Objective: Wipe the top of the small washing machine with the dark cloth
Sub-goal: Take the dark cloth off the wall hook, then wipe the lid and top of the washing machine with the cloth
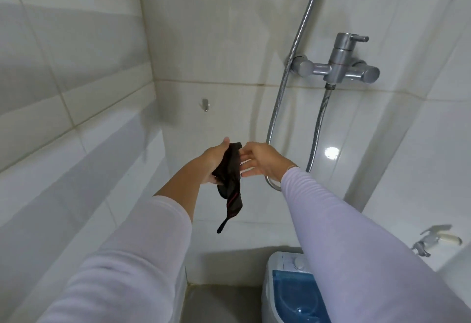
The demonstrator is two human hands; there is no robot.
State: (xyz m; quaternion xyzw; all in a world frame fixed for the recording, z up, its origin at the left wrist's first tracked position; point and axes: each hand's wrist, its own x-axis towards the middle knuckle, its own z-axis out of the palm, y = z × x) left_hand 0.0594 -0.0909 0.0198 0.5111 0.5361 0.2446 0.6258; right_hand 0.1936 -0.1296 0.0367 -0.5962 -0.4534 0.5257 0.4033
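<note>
Holding crumpled dark cloth [230,177] in closed left hand [214,162], hanging lengthwise high above small white blue-lidded washing machine [285,282] | right hand [262,161] open, empty, touching cloth | lying below-right, nearer right arm

Two hands, left hand [212,161] and right hand [265,162], one dark cloth [230,182] between them, one washing machine [285,287] below the right hand, one shower mixer [339,64] above it, two hoses [293,52], one wall hook [205,104] above the left hand, one tap [433,241] low right.
</note>
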